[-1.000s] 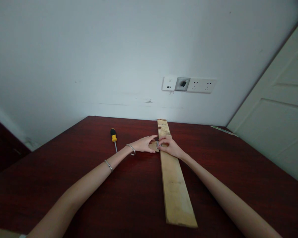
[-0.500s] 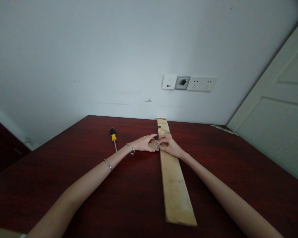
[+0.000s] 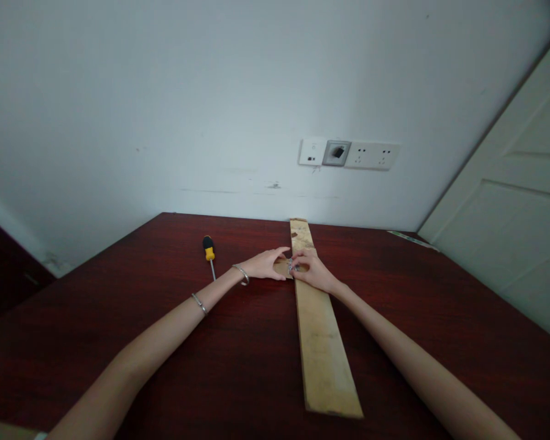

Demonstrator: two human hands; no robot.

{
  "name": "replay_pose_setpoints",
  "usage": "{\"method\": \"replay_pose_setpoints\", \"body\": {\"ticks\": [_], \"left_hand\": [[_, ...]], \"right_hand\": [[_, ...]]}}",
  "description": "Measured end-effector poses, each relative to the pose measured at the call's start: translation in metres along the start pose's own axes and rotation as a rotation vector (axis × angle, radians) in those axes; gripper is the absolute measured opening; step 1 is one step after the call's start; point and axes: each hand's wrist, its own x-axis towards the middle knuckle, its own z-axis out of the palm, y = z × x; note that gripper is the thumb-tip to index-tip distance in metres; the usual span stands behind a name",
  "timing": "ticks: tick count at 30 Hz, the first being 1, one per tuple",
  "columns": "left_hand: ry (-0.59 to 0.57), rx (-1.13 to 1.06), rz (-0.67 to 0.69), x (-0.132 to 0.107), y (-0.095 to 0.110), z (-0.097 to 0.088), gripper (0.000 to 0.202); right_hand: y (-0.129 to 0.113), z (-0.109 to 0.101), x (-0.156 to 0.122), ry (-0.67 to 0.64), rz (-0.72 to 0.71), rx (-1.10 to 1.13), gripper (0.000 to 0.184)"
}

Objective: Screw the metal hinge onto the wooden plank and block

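Observation:
A long, flat wooden board [image 3: 325, 348] lies on the dark red table, running from near the wall towards me. At its left edge, towards the far end, sits a small tan flat piece [image 3: 282, 269] like cardboard. My left hand [image 3: 263, 265] curves around this piece, thumb on the near side and fingers on the far side. Small shiny silvery bits [image 3: 291, 266], too small to name, show beside it. My right hand [image 3: 315, 270] rests over the board, its thumb and fingertips pinched together at these bits. What is between the fingertips is partly hidden.
A screwdriver [image 3: 209, 250] with a black and yellow handle lies left of my left hand. The table [image 3: 238, 354] meets a white wall with sockets [image 3: 371, 156]. A thin light strip [image 3: 412, 239] lies at the back right, near a pale door [image 3: 517, 201].
Both hands keep nearly the same place. The right fingertips have shifted very slightly, and a little more of the silvery bits shows between the hands.

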Motion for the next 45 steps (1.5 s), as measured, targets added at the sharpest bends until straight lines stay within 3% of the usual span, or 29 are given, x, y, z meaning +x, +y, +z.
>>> {"method": "replay_pose_setpoints", "body": {"ticks": [45], "left_hand": [[0.017, -0.083, -0.013, -0.0009, 0.0034, -0.0003, 0.083]], "right_hand": [[-0.0014, -0.0008, -0.0010, -0.019, 0.016, 0.042, 0.003]]}}
